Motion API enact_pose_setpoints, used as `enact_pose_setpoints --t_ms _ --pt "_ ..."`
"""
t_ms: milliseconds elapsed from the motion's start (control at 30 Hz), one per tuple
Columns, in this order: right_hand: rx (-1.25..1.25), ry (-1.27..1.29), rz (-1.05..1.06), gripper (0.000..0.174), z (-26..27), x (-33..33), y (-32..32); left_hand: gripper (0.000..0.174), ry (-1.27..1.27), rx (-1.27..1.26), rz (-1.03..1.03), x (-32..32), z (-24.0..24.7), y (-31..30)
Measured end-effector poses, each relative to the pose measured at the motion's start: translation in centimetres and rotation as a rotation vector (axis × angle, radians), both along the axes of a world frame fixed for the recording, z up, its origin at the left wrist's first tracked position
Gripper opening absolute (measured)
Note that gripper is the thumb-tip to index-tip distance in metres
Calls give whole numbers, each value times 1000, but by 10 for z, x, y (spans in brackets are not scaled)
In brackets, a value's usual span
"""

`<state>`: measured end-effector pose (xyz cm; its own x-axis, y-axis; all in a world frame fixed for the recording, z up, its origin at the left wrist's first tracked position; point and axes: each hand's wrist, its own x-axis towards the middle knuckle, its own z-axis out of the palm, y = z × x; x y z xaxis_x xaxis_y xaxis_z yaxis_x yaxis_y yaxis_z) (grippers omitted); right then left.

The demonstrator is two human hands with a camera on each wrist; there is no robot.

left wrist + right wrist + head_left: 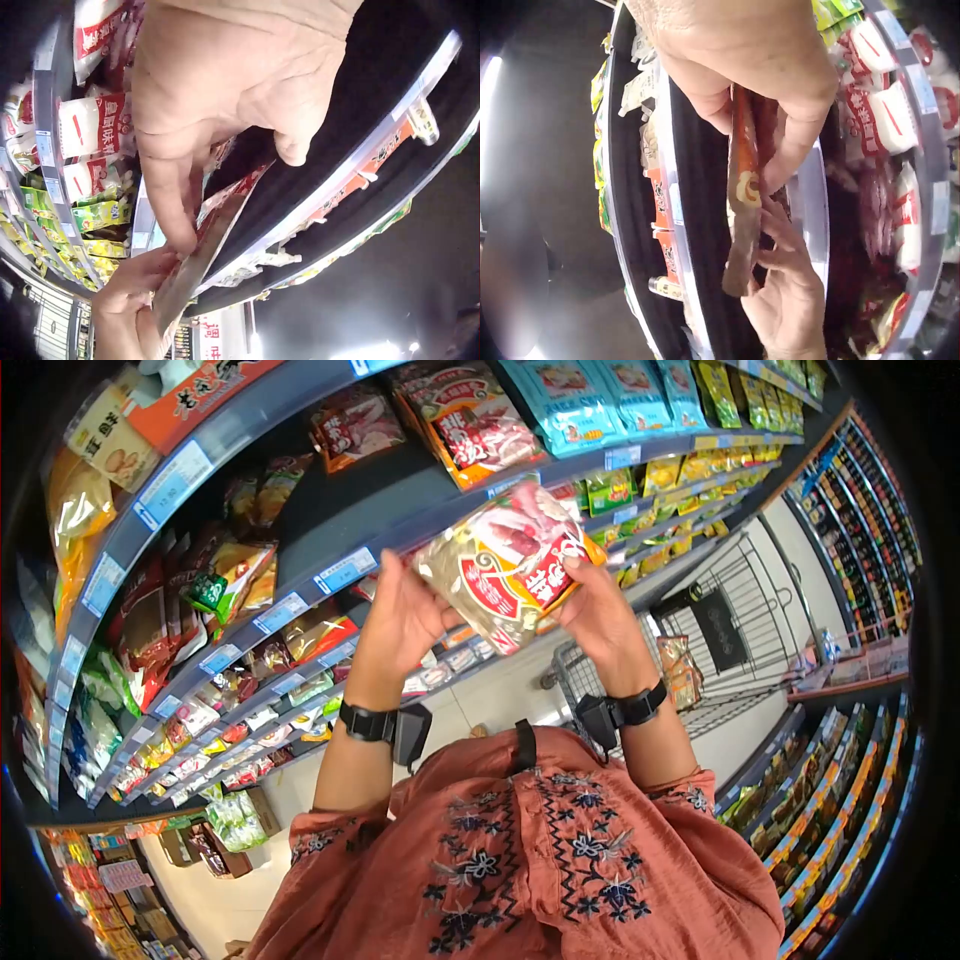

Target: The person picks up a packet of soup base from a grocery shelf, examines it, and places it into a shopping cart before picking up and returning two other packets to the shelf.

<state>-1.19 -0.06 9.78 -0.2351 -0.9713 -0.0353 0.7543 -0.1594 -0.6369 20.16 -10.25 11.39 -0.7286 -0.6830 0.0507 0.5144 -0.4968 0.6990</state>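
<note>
A flat, shiny food packet with a meat picture and a red label is tilted in front of the shelf in the head view. My right hand pinches its right edge, thumb on the printed front and fingers behind. On the other side, my left hand has its thumb raised apart from the packet and its fingers partly hidden behind it. The left wrist view shows the left hand's fingers reaching down along the packet. Seen edge-on in the right wrist view, the packet is thin.
Similar meat-picture packets stand on the shelf beyond, beside blue packets. Lower shelves with price labels curve along the left. A wire shopping cart with a packet in it stands to the right. Cartons lie on the floor.
</note>
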Motion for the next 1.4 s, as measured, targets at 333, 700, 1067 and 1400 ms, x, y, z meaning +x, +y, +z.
enact_pose_setpoints --t_ms 333,700,1067,1400 --pt "-56 -59 207 48 4 14 3 46 -217 -160 251 20 9 17" --pt "17 129 432 44 -8 2 -19 48 -494 -295 202 57 39 -16" --pt "-22 34 392 42 -25 21 -12 41 -358 -201 397 40 3 23" --pt "77 571 379 31 -9 21 -3 40 -434 -254 453 45 2 22"
